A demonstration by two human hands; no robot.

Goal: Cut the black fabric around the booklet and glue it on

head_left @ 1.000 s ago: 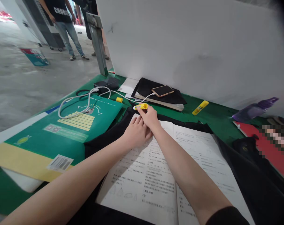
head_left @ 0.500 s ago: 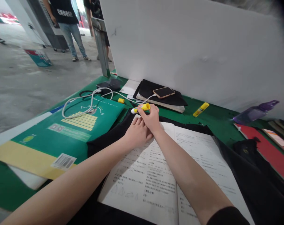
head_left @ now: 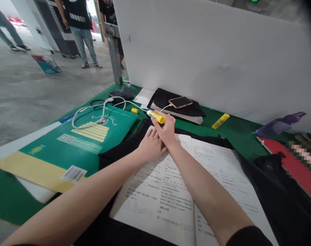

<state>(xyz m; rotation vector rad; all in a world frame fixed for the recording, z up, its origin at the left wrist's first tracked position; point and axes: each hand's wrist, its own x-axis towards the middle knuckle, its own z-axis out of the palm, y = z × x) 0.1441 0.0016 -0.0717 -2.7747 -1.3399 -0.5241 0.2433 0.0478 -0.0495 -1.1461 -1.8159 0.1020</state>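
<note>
My right hand [head_left: 167,127] is closed around a yellow glue stick [head_left: 158,117], whose white end points up and to the left. It is above the top left corner of an open printed book [head_left: 171,191]. Flat on that corner, with its fingers stretched out, lies my left hand [head_left: 151,145], tucked close under the right. A small yellow cap [head_left: 134,110] sits on the green table [head_left: 206,123] just left of the glue stick. The paper under my hands is partly hidden. Black cloth [head_left: 258,184] spreads beneath the book.
A green workbook [head_left: 114,130] lies left under a white cable [head_left: 75,118]. Behind my hands, a phone [head_left: 180,102] rests on a black-covered book [head_left: 163,95]. Another glue stick [head_left: 220,121], a purple bottle [head_left: 275,125] and a red folder [head_left: 294,164] are on the right. People stand beyond the table.
The glue stick has tilted, its white end rising and its yellow end dropping. My left hand stays on the page corner. The view has shifted slightly, and another person's legs appear at far left.
</note>
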